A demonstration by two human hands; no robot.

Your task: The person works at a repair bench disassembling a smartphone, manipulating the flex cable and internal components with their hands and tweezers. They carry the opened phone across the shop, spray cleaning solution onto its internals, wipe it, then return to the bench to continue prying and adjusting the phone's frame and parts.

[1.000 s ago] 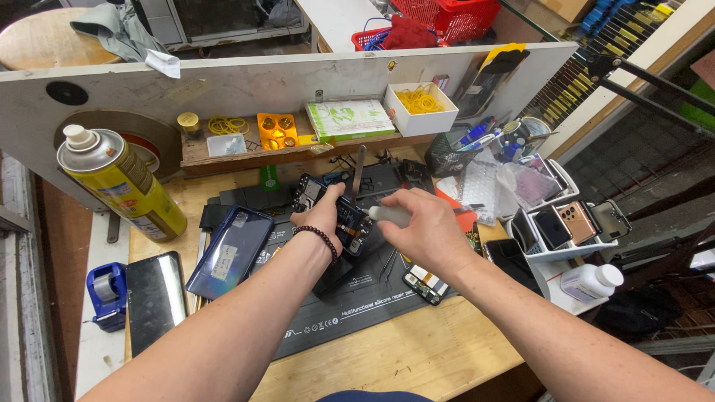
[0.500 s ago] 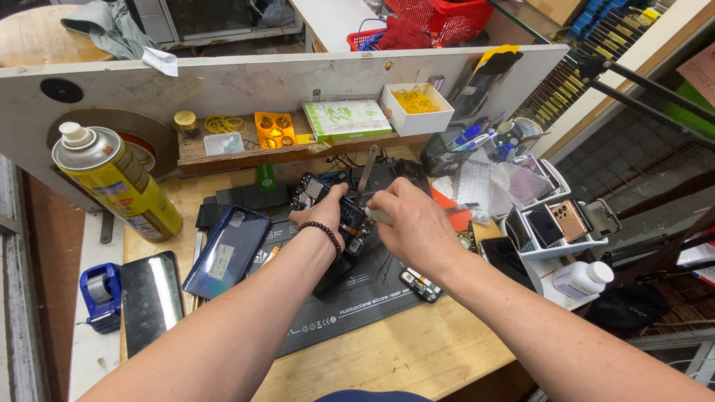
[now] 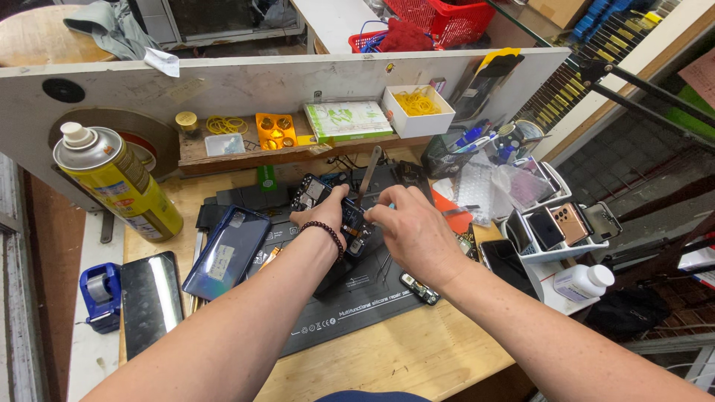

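Head view: at the centre of the frame, an opened phone (image 3: 328, 205) with exposed internals is held over a black silicone work mat (image 3: 350, 298) on a wooden bench (image 3: 417, 357). The left hand (image 3: 322, 216), a beaded bracelet (image 3: 328, 237) at its wrist, is closed around the phone from below. The right hand (image 3: 413, 231) is pinched shut on a thin metal pry tool (image 3: 368, 177), whose blade rises tilted toward the upper centre and whose lower end meets the phone's right edge. A detached blue back cover (image 3: 227, 251) lies on the mat at centre left, just beside the left forearm. A yellow spray can (image 3: 115, 182) stands at the left. A white tray of phones (image 3: 555, 249) sits at the right, with a small white bottle (image 3: 585, 281) near it.
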